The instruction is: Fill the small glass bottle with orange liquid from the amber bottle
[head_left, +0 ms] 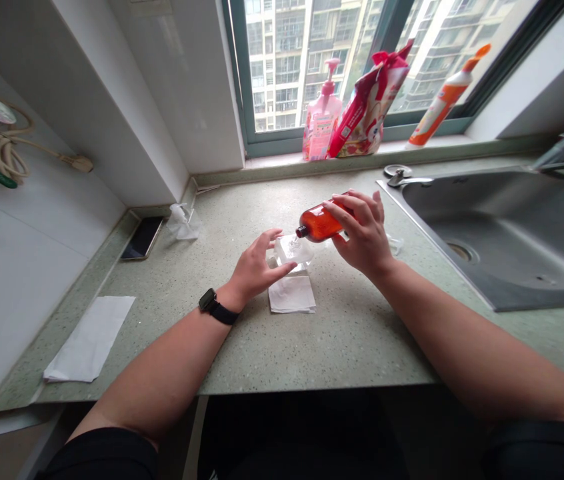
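Observation:
My right hand (362,230) grips an amber bottle (321,222), tilted so its open neck points down to the left. Just under that neck is a clear container (295,252) on the counter; whether liquid is flowing between the two I cannot make out. My left hand (259,263), with a dark watch at the wrist, curls its thumb and fingers around the clear container's left side. A folded white tissue (292,295) lies at the container's near side. Partly hidden behind my right hand is a clear plastic piece (395,244).
A steel sink (492,233) with a tap (407,179) is on the right. At left are a phone (143,238), a clear plastic item (183,222) and a folded paper (91,339). A pink pump bottle (321,127), red bag (369,110) and orange-white bottle (441,107) line the windowsill.

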A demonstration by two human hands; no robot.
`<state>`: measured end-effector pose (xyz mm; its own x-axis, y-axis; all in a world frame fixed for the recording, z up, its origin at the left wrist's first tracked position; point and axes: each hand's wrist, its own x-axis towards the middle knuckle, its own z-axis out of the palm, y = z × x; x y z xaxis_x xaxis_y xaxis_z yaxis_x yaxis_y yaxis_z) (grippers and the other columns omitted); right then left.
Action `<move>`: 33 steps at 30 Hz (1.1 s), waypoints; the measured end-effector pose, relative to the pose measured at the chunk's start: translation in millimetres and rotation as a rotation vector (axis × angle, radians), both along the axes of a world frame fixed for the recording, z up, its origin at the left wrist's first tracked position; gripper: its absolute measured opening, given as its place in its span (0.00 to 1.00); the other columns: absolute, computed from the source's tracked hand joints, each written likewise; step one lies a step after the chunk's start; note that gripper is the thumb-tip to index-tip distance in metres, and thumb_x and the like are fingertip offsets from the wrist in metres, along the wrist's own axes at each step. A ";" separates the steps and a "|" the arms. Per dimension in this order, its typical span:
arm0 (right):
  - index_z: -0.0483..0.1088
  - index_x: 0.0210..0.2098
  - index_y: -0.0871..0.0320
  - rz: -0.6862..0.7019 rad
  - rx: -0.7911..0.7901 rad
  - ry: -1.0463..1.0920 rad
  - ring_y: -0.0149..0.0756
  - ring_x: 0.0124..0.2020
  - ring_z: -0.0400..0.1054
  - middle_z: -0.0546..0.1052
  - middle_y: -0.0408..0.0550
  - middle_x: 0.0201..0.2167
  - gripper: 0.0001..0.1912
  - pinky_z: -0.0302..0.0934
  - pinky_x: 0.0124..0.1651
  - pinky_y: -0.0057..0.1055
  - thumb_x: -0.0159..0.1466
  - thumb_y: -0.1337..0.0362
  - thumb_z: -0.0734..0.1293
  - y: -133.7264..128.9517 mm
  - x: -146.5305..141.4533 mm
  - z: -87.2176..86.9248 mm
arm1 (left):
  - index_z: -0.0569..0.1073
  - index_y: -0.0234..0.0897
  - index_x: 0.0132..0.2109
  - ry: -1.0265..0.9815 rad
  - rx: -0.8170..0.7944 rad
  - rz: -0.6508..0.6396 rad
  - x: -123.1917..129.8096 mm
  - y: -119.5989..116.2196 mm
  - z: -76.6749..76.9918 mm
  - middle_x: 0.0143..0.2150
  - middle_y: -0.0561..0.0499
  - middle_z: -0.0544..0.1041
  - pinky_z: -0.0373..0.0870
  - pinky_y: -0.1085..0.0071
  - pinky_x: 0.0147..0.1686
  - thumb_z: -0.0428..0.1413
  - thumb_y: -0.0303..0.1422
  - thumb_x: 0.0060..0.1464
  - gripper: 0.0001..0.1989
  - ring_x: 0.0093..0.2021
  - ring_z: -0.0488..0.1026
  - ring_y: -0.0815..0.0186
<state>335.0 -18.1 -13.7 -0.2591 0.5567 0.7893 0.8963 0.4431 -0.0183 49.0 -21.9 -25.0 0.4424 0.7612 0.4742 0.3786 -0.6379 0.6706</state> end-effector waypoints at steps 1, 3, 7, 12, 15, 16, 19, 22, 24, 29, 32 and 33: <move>0.55 0.75 0.32 -0.005 -0.004 -0.002 0.57 0.72 0.62 0.73 0.47 0.65 0.46 0.46 0.77 0.72 0.65 0.71 0.70 -0.2 -0.3 0.2 | 0.64 0.43 0.69 0.000 0.000 -0.001 0.0 -0.2 0.2 0.66 0.39 0.76 0.84 0.48 0.55 0.70 0.44 0.59 0.37 0.59 0.81 0.48; 0.55 0.75 0.32 -0.016 -0.011 -0.003 0.58 0.72 0.63 0.73 0.47 0.65 0.46 0.46 0.77 0.72 0.65 0.71 0.70 -0.5 -1.0 0.7 | 0.64 0.43 0.69 0.000 0.000 0.000 0.1 -0.5 0.4 0.66 0.39 0.76 0.84 0.48 0.55 0.70 0.44 0.59 0.37 0.59 0.82 0.48; 0.54 0.75 0.31 -0.014 -0.003 -0.001 0.57 0.71 0.63 0.73 0.47 0.65 0.46 0.46 0.78 0.71 0.65 0.71 0.70 -0.8 -1.4 1.2 | 0.64 0.43 0.69 0.000 0.003 0.000 0.2 0.0 -0.5 0.66 0.39 0.77 0.83 0.48 0.55 0.70 0.44 0.59 0.37 0.59 0.81 0.48; 0.52 0.76 0.29 -0.014 -0.023 0.001 0.58 0.72 0.62 0.73 0.45 0.66 0.48 0.45 0.78 0.70 0.65 0.71 0.70 0.0 -0.2 0.6 | 0.64 0.44 0.69 0.004 0.012 -0.001 -0.4 0.8 -1.5 0.66 0.39 0.77 0.84 0.48 0.54 0.70 0.45 0.59 0.37 0.59 0.82 0.48; 0.52 0.76 0.29 -0.011 -0.019 0.002 0.56 0.72 0.62 0.72 0.44 0.66 0.48 0.45 0.79 0.68 0.65 0.71 0.70 0.3 0.0 0.1 | 0.64 0.44 0.69 0.009 0.007 -0.004 -0.7 0.5 -0.8 0.66 0.39 0.77 0.84 0.48 0.54 0.70 0.45 0.59 0.37 0.59 0.82 0.48; 0.53 0.76 0.29 -0.011 -0.018 0.002 0.56 0.72 0.62 0.72 0.44 0.66 0.47 0.45 0.79 0.68 0.65 0.71 0.70 0.2 -0.1 0.0 | 0.64 0.43 0.69 0.012 0.003 -0.003 -0.7 0.3 -0.6 0.66 0.39 0.77 0.84 0.48 0.54 0.70 0.45 0.59 0.37 0.59 0.82 0.48; 0.54 0.75 0.30 -0.011 -0.009 0.002 0.55 0.72 0.62 0.73 0.45 0.65 0.45 0.45 0.79 0.68 0.66 0.71 0.70 -0.1 -0.5 -0.1 | 0.64 0.43 0.69 0.020 -0.003 0.001 -0.6 0.2 -0.1 0.66 0.39 0.76 0.84 0.48 0.54 0.70 0.45 0.59 0.38 0.59 0.81 0.48; 0.55 0.75 0.31 -0.011 -0.017 0.001 0.55 0.72 0.62 0.73 0.46 0.66 0.45 0.45 0.79 0.68 0.66 0.71 0.70 -0.2 -0.5 0.2 | 0.64 0.43 0.69 0.012 0.004 0.002 -0.5 0.4 -0.6 0.66 0.39 0.76 0.84 0.49 0.55 0.70 0.45 0.59 0.37 0.59 0.81 0.48; 0.55 0.75 0.31 -0.014 -0.028 0.002 0.56 0.72 0.62 0.73 0.46 0.66 0.45 0.45 0.78 0.69 0.65 0.71 0.70 -0.1 -0.2 0.5 | 0.64 0.43 0.69 0.008 0.010 0.002 -0.5 0.7 -1.3 0.66 0.39 0.76 0.84 0.49 0.55 0.70 0.45 0.59 0.37 0.59 0.82 0.48; 0.54 0.75 0.31 -0.018 -0.032 -0.007 0.58 0.72 0.62 0.73 0.46 0.65 0.46 0.45 0.78 0.71 0.64 0.71 0.70 0.1 0.1 1.0 | 0.64 0.44 0.69 0.007 0.022 0.000 -0.7 1.2 -2.7 0.66 0.40 0.76 0.84 0.49 0.55 0.70 0.45 0.60 0.37 0.58 0.82 0.49; 0.54 0.75 0.32 -0.021 -0.020 -0.011 0.57 0.72 0.62 0.73 0.47 0.65 0.45 0.46 0.78 0.71 0.65 0.71 0.70 0.0 -0.3 0.9 | 0.64 0.44 0.69 0.004 0.019 0.001 -0.7 1.3 -2.6 0.66 0.40 0.76 0.84 0.49 0.55 0.70 0.45 0.60 0.37 0.59 0.81 0.49; 0.55 0.75 0.32 -0.019 -0.012 -0.010 0.57 0.71 0.63 0.73 0.47 0.65 0.45 0.46 0.78 0.71 0.65 0.71 0.70 0.0 -0.4 0.7 | 0.64 0.44 0.69 0.005 0.016 0.000 -0.6 1.3 -2.4 0.66 0.40 0.76 0.84 0.49 0.55 0.70 0.45 0.60 0.37 0.59 0.81 0.49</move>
